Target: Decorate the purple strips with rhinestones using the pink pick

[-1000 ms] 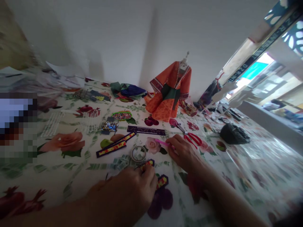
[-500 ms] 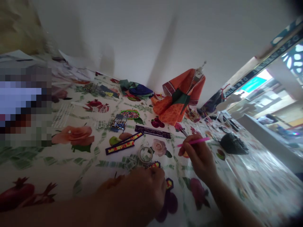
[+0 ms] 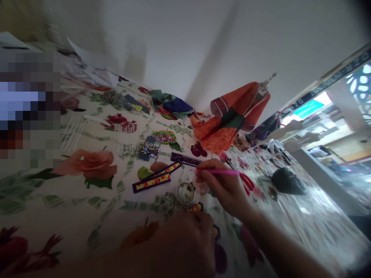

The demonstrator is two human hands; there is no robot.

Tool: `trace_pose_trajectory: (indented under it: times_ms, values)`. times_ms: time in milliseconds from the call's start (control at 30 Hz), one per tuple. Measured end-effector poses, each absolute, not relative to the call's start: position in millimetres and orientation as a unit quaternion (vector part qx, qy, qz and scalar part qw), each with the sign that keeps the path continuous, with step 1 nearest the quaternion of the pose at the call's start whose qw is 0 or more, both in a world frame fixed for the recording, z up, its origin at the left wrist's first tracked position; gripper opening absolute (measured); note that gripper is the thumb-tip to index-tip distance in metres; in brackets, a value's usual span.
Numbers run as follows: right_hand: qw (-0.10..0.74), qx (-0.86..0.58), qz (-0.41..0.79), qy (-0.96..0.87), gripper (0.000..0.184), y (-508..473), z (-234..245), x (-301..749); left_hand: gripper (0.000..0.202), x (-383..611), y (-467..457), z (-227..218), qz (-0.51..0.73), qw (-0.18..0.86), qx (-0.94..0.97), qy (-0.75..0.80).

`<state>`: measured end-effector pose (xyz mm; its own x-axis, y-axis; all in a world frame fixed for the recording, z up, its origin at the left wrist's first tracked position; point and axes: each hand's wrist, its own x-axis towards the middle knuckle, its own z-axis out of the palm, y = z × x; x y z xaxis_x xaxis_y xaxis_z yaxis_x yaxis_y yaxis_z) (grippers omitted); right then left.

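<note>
My left hand (image 3: 193, 241) is closed at the bottom, over a small floral fabric piece (image 3: 196, 207) with a dark purple edge; parts of the piece show above and to the right of the fingers. My right hand (image 3: 224, 189) pinches a slim pink stick (image 3: 222, 172), its tip pointing left. Just below that tip lies a round, ring-like container (image 3: 185, 192), whose contents I cannot make out. Two yellow-and-red floral strips (image 3: 156, 182) lie left of it. Behind them rests a dark purple strip (image 3: 185, 158) with a row of shiny dots.
A green-rimmed dish of beads (image 3: 164, 137) and a beaded blue-grey patch (image 3: 148, 150) lie farther back. A small orange garment (image 3: 228, 127) stands by the wall. Red-handled scissors (image 3: 247, 183) lie beyond my right hand, and a black bundle (image 3: 287, 181) sits to the right.
My right hand has moved left with the pink stick, bringing its tip near the ring-like container. The red scissor handles have come into sight. The camera view has shifted slightly.
</note>
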<state>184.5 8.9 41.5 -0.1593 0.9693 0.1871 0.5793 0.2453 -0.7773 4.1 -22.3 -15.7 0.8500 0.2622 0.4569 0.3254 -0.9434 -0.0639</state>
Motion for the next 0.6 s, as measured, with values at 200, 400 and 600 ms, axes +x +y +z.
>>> trace_pose_trajectory:
  times_ms: [200, 400, 600]
  values:
    - [0.336, -0.572, 0.307, -0.683, 0.021, 16, 18, 183, 0.010, 11, -21, -22, -0.300, 0.083, -0.933, -0.179]
    - [0.328, -0.576, 0.322, -0.676, 0.021, 16, 13, 186, 0.009, 15, -22, -26, -0.343, 0.106, -0.909, -0.213]
    - [0.314, -0.569, 0.307, -0.696, 0.017, 17, 16, 184, 0.008, 22, -32, -47, -0.325, 0.075, -0.911, -0.243]
